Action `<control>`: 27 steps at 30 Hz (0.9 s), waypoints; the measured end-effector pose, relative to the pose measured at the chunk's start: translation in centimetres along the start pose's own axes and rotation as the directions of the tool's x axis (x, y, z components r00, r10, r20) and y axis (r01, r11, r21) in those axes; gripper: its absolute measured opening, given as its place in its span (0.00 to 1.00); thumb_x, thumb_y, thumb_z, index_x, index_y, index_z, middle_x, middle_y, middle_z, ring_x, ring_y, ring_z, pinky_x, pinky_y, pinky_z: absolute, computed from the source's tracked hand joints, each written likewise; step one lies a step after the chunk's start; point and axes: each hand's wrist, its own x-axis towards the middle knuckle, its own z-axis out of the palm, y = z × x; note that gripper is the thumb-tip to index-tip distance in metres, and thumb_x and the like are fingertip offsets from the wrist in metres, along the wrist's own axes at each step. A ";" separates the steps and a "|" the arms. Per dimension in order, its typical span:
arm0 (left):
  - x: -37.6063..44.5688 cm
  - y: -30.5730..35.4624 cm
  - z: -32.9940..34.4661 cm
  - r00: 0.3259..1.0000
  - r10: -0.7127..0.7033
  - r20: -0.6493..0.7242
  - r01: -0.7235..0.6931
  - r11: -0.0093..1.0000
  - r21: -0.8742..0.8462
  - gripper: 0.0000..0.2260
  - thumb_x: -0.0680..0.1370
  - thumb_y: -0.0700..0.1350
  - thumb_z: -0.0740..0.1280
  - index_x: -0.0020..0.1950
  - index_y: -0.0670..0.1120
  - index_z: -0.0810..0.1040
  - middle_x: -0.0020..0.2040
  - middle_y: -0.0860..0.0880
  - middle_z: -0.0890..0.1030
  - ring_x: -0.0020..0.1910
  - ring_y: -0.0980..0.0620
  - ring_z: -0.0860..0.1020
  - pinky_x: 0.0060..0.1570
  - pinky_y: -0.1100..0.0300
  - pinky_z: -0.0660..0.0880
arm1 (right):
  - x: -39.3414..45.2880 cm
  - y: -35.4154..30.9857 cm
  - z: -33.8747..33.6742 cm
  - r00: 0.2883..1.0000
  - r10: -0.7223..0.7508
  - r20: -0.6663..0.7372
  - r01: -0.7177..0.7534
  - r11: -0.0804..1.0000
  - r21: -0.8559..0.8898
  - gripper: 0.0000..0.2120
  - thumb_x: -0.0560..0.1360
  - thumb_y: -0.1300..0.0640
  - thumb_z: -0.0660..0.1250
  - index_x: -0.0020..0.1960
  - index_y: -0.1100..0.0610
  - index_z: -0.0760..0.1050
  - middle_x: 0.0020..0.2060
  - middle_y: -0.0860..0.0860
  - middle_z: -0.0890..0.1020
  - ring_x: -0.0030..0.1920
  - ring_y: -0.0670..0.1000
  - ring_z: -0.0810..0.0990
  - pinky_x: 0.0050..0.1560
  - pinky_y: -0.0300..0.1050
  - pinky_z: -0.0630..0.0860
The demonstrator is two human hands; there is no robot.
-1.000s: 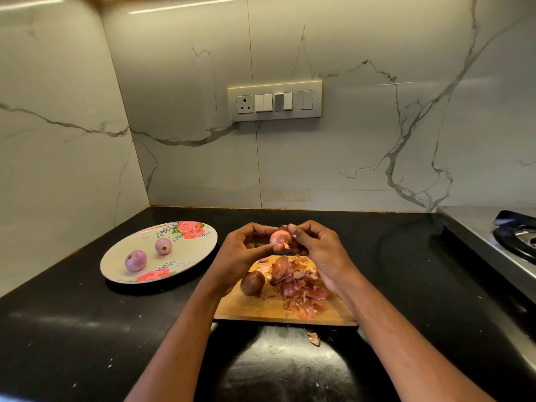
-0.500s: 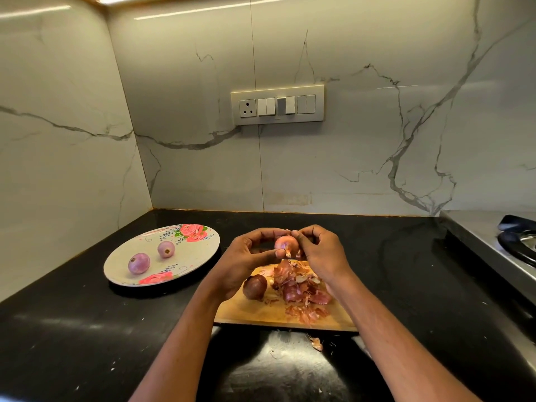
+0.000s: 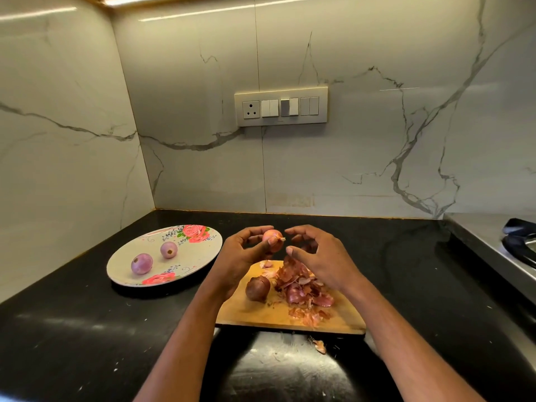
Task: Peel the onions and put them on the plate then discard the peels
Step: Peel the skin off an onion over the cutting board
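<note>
My left hand [image 3: 245, 256] pinches a small pale pink onion [image 3: 272, 237] between thumb and fingers above the wooden cutting board [image 3: 261, 313]. Just right of the onion, my right hand [image 3: 317, 258] hovers with loosely curled fingers that hold nothing and do not touch it. On the board lie a brown unpeeled onion [image 3: 257, 288] and a heap of reddish peels [image 3: 300, 288]. Two peeled purple onions [image 3: 141, 264] [image 3: 168, 250] sit on the flowered plate [image 3: 200, 250] at the left.
The black counter [image 3: 72, 329] runs to marble walls at the back and left. One loose peel [image 3: 320, 346] lies on the counter in front of the board. A steel stove [image 3: 510, 250] stands at the right edge. A switch panel [image 3: 280, 106] is on the back wall.
My right hand has let go of the onion and drawn slightly right and down, fingers opening. My left hand still holds the onion. The camera has tilted a little.
</note>
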 end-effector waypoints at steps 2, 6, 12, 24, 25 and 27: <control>0.1 -0.1 0.1 1.000 -0.005 -0.001 0.005 1.000 0.022 0.22 0.69 0.54 0.75 0.62 0.53 0.81 0.57 0.49 0.84 0.56 0.52 0.83 0.60 0.51 0.80 | 0.0 -0.2 0.1 0.999 -0.052 -0.013 0.053 0.997 0.061 0.15 0.76 0.49 0.73 0.62 0.41 0.79 0.56 0.39 0.81 0.57 0.39 0.78 0.50 0.29 0.72; 0.0 0.0 0.2 0.999 -0.008 0.043 0.006 0.999 0.048 0.20 0.70 0.53 0.75 0.62 0.56 0.80 0.58 0.52 0.84 0.60 0.53 0.81 0.60 0.54 0.79 | -0.1 -0.4 0.9 0.991 -0.074 -0.113 0.090 0.986 0.140 0.10 0.74 0.49 0.75 0.55 0.42 0.83 0.51 0.39 0.84 0.55 0.41 0.81 0.56 0.39 0.78; -0.1 0.3 0.2 0.997 0.035 0.062 -0.040 0.996 0.075 0.21 0.71 0.47 0.76 0.63 0.57 0.79 0.58 0.54 0.84 0.60 0.56 0.80 0.58 0.59 0.78 | -0.2 -0.7 0.7 0.983 -0.047 -0.180 0.086 0.973 0.215 0.04 0.74 0.52 0.75 0.49 0.48 0.84 0.45 0.42 0.85 0.50 0.42 0.83 0.52 0.43 0.81; -0.2 0.2 0.4 0.989 0.143 -0.042 -0.136 0.982 0.134 0.22 0.70 0.41 0.78 0.61 0.53 0.79 0.59 0.55 0.81 0.54 0.55 0.83 0.58 0.50 0.81 | -0.4 -1.3 1.3 0.986 0.033 -0.162 0.022 0.946 0.324 0.10 0.74 0.49 0.74 0.54 0.49 0.81 0.48 0.44 0.85 0.53 0.43 0.83 0.55 0.50 0.83; -0.3 0.2 0.4 0.988 0.151 -0.031 -0.144 0.979 0.146 0.21 0.70 0.40 0.78 0.60 0.54 0.79 0.59 0.56 0.81 0.55 0.55 0.83 0.57 0.51 0.81 | -0.4 -1.3 1.3 0.983 0.031 -0.180 0.024 0.955 0.294 0.10 0.74 0.50 0.75 0.54 0.49 0.81 0.47 0.43 0.85 0.51 0.41 0.83 0.55 0.48 0.83; -0.3 0.2 0.5 0.988 0.155 -0.008 -0.151 0.974 0.170 0.21 0.71 0.38 0.77 0.58 0.56 0.79 0.58 0.57 0.81 0.55 0.53 0.83 0.56 0.53 0.82 | -0.3 -1.3 1.1 0.982 0.029 -0.184 0.022 0.963 0.267 0.11 0.74 0.53 0.76 0.54 0.50 0.80 0.45 0.43 0.86 0.49 0.40 0.84 0.55 0.47 0.82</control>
